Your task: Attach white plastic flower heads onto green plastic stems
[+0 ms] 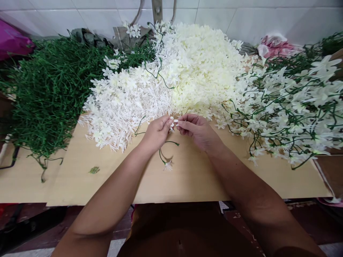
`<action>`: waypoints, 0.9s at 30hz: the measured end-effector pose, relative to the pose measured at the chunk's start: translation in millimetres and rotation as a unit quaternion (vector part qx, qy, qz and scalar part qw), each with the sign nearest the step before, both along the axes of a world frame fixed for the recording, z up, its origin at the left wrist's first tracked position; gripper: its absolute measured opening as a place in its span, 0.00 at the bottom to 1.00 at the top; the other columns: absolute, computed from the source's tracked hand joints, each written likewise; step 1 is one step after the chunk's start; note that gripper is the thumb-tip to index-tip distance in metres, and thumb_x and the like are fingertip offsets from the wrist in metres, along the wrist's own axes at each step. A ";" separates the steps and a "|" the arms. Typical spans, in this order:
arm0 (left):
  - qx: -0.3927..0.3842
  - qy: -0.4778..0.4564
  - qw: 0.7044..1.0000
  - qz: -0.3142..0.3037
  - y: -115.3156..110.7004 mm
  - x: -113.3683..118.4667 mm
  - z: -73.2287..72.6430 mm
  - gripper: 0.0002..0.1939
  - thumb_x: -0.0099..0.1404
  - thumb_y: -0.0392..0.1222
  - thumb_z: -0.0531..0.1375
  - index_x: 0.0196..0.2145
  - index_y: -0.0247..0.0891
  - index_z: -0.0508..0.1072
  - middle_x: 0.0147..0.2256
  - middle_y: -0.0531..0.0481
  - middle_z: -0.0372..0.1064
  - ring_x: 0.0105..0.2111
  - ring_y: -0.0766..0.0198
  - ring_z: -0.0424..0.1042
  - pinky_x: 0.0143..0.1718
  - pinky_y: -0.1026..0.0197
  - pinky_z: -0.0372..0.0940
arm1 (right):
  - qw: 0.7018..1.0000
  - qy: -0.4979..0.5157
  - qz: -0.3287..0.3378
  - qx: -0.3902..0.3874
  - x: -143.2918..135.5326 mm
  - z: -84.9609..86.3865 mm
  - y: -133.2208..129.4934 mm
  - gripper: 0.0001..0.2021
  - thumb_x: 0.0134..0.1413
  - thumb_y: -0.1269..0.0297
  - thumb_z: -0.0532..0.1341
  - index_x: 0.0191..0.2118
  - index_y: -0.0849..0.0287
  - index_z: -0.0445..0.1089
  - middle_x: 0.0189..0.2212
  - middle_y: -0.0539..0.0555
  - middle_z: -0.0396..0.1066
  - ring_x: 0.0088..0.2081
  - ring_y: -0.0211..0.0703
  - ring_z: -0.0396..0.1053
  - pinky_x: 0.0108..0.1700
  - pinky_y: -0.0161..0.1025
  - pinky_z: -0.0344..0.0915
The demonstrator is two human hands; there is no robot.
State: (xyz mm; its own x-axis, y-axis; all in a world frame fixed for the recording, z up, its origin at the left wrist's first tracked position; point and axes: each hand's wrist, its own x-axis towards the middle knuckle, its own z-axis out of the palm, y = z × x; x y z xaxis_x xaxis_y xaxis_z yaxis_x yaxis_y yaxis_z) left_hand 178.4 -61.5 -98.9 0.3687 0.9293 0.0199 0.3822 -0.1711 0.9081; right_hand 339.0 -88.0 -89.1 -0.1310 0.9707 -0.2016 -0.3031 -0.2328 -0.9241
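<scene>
My left hand (158,131) is closed in a pinch, with a small white artificial flower (172,119) at its fingertips. A green plastic stem (161,156) shows just below this hand, with a white blossom (168,165) at its lower end; whether the hand grips it is hidden. Close by on the right, my right hand (197,130) pinches a small white flower piece (175,121) against the one in the left. Behind both hands lie a heap of white flower pieces (139,94) and a heap of cream blossoms (206,67).
A pile of green plastic stems (50,85) covers the table's left side. Assembled white flower sprays (292,107) are heaped at the right. A leaf-like scrap (94,170) lies on the tan tabletop (77,185). A tiled wall (214,14) stands behind.
</scene>
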 end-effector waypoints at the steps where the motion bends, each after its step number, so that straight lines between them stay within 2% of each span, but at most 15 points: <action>1: -0.004 -0.011 1.000 -0.002 0.1 0.2 0.0 0.17 0.68 0.50 0.50 0.24 0.40 0.61 0.23 0.53 0.60 0.26 0.65 0.60 0.31 0.60 0.57 | 1.000 0.001 -0.001 0.000 -0.2 0.1 0.1 0.11 0.38 0.60 0.72 0.26 0.59 0.73 0.21 0.46 0.69 0.24 0.30 0.60 0.29 0.33 0.57; 5: -0.008 -0.032 0.999 -0.006 -0.1 1.3 1.5 0.19 0.68 0.52 0.52 0.23 0.40 0.61 0.22 0.54 0.59 0.25 0.65 0.58 0.31 0.61 0.57 | 1.000 -0.003 -0.001 0.003 -0.8 0.8 0.7 0.12 0.37 0.59 0.73 0.26 0.59 0.72 0.21 0.46 0.68 0.24 0.30 0.60 0.30 0.33 0.57; 12: -0.025 -0.019 0.999 0.003 -0.8 1.9 3.8 0.17 0.69 0.43 0.52 0.22 0.39 0.62 0.22 0.55 0.59 0.25 0.65 0.59 0.31 0.61 0.56 | 1.000 -0.016 -0.006 -0.007 -0.6 2.8 -0.1 0.13 0.36 0.58 0.73 0.26 0.59 0.72 0.21 0.46 0.68 0.25 0.30 0.60 0.30 0.34 0.58; 21: -0.004 -0.022 1.000 -0.009 -1.4 0.9 3.4 0.16 0.69 0.45 0.51 0.24 0.39 0.63 0.23 0.55 0.60 0.25 0.65 0.60 0.33 0.61 0.57 | 1.000 -0.007 -0.008 -0.008 -1.6 2.8 0.4 0.15 0.33 0.57 0.74 0.25 0.59 0.72 0.20 0.46 0.68 0.24 0.30 0.60 0.29 0.33 0.58; 27: -0.006 -0.012 1.000 -0.002 -1.3 1.4 2.9 0.16 0.68 0.45 0.51 0.23 0.39 0.62 0.22 0.55 0.59 0.25 0.66 0.59 0.31 0.61 0.57 | 1.000 -0.012 -0.002 -0.002 -1.0 3.7 0.3 0.14 0.36 0.58 0.73 0.27 0.59 0.71 0.22 0.47 0.68 0.25 0.30 0.60 0.30 0.33 0.57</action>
